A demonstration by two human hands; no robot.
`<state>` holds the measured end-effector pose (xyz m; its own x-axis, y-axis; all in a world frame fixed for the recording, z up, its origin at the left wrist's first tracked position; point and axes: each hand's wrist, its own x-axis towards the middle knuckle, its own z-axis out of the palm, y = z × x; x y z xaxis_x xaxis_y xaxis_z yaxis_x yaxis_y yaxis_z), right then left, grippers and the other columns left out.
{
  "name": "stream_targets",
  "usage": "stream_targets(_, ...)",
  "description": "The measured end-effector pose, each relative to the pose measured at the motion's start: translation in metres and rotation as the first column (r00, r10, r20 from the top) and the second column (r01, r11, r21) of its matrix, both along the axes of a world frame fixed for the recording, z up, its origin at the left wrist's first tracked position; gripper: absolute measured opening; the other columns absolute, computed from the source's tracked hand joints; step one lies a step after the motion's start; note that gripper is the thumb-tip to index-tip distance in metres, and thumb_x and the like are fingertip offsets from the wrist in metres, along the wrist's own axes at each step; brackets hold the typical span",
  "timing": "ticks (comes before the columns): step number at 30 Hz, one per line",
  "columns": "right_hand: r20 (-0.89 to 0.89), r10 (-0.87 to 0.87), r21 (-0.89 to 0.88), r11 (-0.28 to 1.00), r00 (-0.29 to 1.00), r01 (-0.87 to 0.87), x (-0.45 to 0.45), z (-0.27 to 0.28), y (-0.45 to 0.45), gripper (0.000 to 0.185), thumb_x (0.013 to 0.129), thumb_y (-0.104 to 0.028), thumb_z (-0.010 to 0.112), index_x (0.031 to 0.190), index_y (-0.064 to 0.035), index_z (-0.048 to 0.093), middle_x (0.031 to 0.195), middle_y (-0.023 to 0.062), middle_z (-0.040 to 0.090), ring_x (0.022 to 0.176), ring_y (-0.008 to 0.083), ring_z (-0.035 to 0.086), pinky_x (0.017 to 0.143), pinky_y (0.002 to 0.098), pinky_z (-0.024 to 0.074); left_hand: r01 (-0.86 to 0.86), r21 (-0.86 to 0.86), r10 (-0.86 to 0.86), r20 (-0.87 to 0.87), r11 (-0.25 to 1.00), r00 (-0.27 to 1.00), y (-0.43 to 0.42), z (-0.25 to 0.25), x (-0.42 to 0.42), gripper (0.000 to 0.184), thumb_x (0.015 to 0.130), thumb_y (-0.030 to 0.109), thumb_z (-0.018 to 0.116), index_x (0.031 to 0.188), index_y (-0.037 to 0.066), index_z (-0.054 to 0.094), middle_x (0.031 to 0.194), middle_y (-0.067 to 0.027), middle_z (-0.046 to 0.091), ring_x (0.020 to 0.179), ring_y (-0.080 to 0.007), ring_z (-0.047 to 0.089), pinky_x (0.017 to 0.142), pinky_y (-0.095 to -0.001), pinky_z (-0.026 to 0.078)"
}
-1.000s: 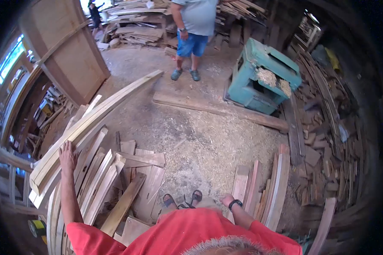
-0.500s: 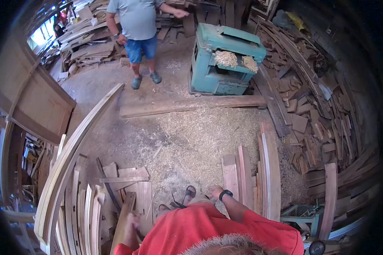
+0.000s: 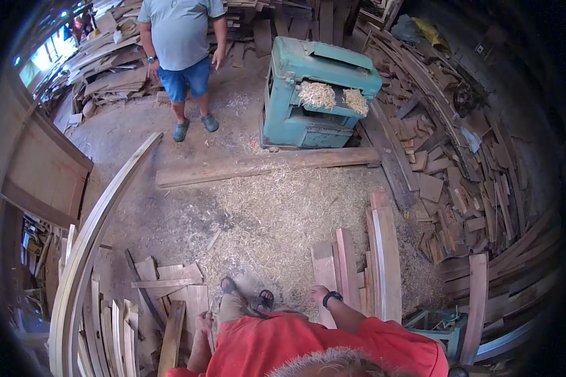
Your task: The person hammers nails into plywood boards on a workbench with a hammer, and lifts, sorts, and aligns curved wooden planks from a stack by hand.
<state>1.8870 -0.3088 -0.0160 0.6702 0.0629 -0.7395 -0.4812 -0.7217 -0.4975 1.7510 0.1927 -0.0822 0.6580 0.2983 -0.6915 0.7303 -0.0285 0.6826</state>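
Observation:
My left hand (image 3: 204,322) hangs low at my side, beside the wooden boards on the left, its fingers loose and nothing visible in them. The nearest piece to it is a brown plank (image 3: 172,336) leaning upward. My right hand (image 3: 319,294), with a dark watch (image 3: 332,298) on the wrist, hangs in front of my red shirt (image 3: 283,345). It is close to an upright pale board (image 3: 324,267) and appears not to touch it. Its fingers are partly turned from view, and no object shows in it.
A person (image 3: 182,38) in a grey shirt stands ahead. A green machine (image 3: 321,94) holds wood shavings. A long beam (image 3: 264,164) lies across the floor. A curved timber (image 3: 100,220) rises at left; scrap wood (image 3: 443,182) is piled at right.
My feet have changed places in a step, and both hands have swung slightly. The person ahead has lowered an outstretched arm. The view has shifted a little.

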Motion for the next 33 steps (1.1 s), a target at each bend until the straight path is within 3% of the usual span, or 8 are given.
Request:
stream_targets(6, 0.058, 0.124, -0.196, 0.974, 0.991, -0.111, 0.052, 0.003, 0.009, 0.008, 0.083, -0.011, 0.059, 0.08, -0.0029, 0.059, 0.073, 0.0098, 0.063, 0.067, 0.0189, 0.065, 0.058, 0.0346, 0.0511, 0.162, 0.123, -0.148, -0.111, 0.979, 0.983, 0.007, -0.021, 0.083, 0.051, 0.094, 0.042, 0.048, 0.119, -0.001, 0.062, 0.102, -0.0191, 0.069, 0.09, -0.028, 0.067, 0.08, -0.0379, 0.052)
stream_targets(10, 0.354, 0.214, 0.043, 0.969, 0.911, -0.244, 0.088, -0.061, -0.002, 0.014, 0.081, -0.016, 0.063, 0.078, -0.0038, 0.057, 0.067, 0.0096, 0.06, 0.057, 0.0187, 0.061, 0.05, 0.0333, 0.0492, 0.484, 0.142, -0.459, -0.176, 0.863, 0.871, 0.037, -0.011, 0.149, 0.056, 0.093, 0.046, 0.046, 0.12, 0.0, 0.061, 0.119, -0.0224, 0.063, 0.111, -0.0351, 0.061, 0.095, -0.0425, 0.046)
stream_targets(15, 0.072, -0.219, 0.072, 0.974, 0.973, 0.214, 0.167, 0.019, 0.074, 0.015, 0.082, -0.017, 0.062, 0.083, -0.0027, 0.058, 0.067, 0.0088, 0.061, 0.055, 0.0181, 0.06, 0.049, 0.0315, 0.0494, 0.338, 0.166, -0.333, -0.058, 0.927, 0.941, 0.085, -0.007, 0.245, 0.044, 0.093, 0.038, 0.053, 0.115, 0.003, 0.066, 0.109, -0.0212, 0.068, 0.107, -0.0331, 0.063, 0.091, -0.0397, 0.048)
stream_targets(20, 0.305, 0.152, -0.124, 0.985, 0.94, -0.119, 0.214, 0.0, 0.097, 0.035, 0.082, -0.027, 0.062, 0.108, -0.004, 0.067, 0.078, 0.0117, 0.068, 0.068, 0.0226, 0.066, 0.064, 0.0362, 0.0528, 0.282, 0.298, -0.305, 0.03, 0.912, 0.952, 0.128, -0.008, 0.31, 0.034, 0.091, 0.03, 0.057, 0.104, 0.001, 0.069, 0.099, -0.0222, 0.069, 0.098, -0.0308, 0.067, 0.084, -0.0387, 0.051)
stream_targets(22, 0.268, 0.126, -0.1, 0.99, 0.955, -0.102, 0.23, 0.015, 0.107, 0.034, 0.08, -0.032, 0.062, 0.099, -0.0052, 0.066, 0.105, 0.022, 0.064, 0.101, 0.0381, 0.059, 0.089, 0.0436, 0.0478, 0.342, 0.314, -0.372, 0.039, 0.886, 0.928, 0.138, -0.002, 0.329, 0.033, 0.091, 0.031, 0.055, 0.103, 0.003, 0.07, 0.104, -0.022, 0.068, 0.102, -0.0308, 0.066, 0.087, -0.039, 0.05)
stream_targets(29, 0.32, 0.049, -0.178, 0.984, 0.946, 0.01, 0.253, -0.024, 0.073, 0.025, 0.089, -0.028, 0.061, 0.094, -0.0048, 0.07, 0.078, 0.0095, 0.07, 0.068, 0.0159, 0.066, 0.065, 0.0335, 0.0538, 0.406, 0.331, -0.429, -0.003, 0.852, 0.903, 0.111, -0.049, 0.357, 0.039, 0.09, 0.038, 0.053, 0.109, 0.008, 0.069, 0.11, -0.0173, 0.068, 0.107, -0.0304, 0.062, 0.095, -0.0405, 0.047)
stream_targets(30, 0.049, -0.131, -0.137, 0.981, 0.99, 0.137, 0.261, -0.031, 0.066, 0.027, 0.09, -0.03, 0.059, 0.093, -0.0044, 0.069, 0.081, 0.0129, 0.07, 0.069, 0.0228, 0.068, 0.068, 0.0376, 0.0538, 0.39, 0.315, -0.412, 0.005, 0.865, 0.911, 0.1, -0.05, 0.361, 0.039, 0.09, 0.039, 0.054, 0.11, 0.008, 0.069, 0.109, -0.0172, 0.068, 0.106, -0.03, 0.063, 0.095, -0.0403, 0.047)
stream_targets(33, 0.287, 0.278, -0.206, 0.953, 0.917, -0.224, 0.285, -0.068, 0.027, 0.023, 0.09, -0.024, 0.056, 0.093, -0.0034, 0.067, 0.086, 0.0146, 0.069, 0.072, 0.0247, 0.069, 0.064, 0.0387, 0.054, 0.502, 0.395, -0.47, -0.183, 0.77, 0.864, 0.052, 0.017, 0.374, 0.039, 0.09, 0.039, 0.056, 0.108, 0.007, 0.07, 0.108, -0.0174, 0.069, 0.103, -0.0289, 0.065, 0.093, -0.039, 0.049)
